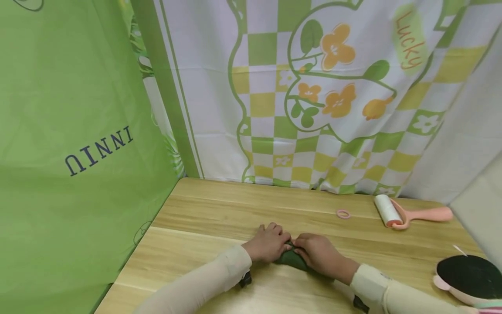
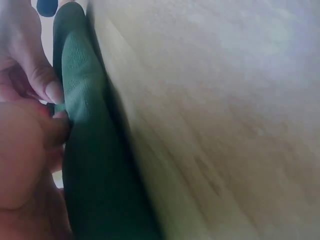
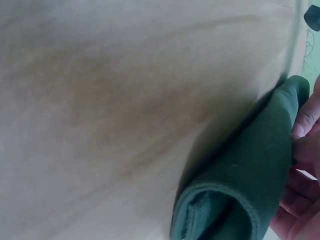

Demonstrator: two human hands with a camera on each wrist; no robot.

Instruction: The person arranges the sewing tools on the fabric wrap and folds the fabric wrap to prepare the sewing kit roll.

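Note:
A dark green piece of fabric (image 1: 292,260), folded into a flattened tube, lies on the table. Its exact kind does not show. In the right wrist view one end of the fabric (image 3: 250,165) gapes open with a stitched edge; the left wrist view shows fine ribbing on the fabric (image 2: 95,120). My left hand (image 1: 268,244) pinches its upper edge from the left, thumb against the cloth. Close beside it, my right hand (image 1: 321,257) grips the same edge between thumb and fingers. The fingertips of both hands nearly meet, and they hide part of the edge.
A lint roller (image 1: 425,215) with a pink handle lies at the table's back right, with a small pink ring (image 1: 343,214) to its left. A round black-faced object (image 1: 468,277) stands at the right edge. Patterned curtains (image 1: 270,100) hang behind the wooden table (image 1: 219,209).

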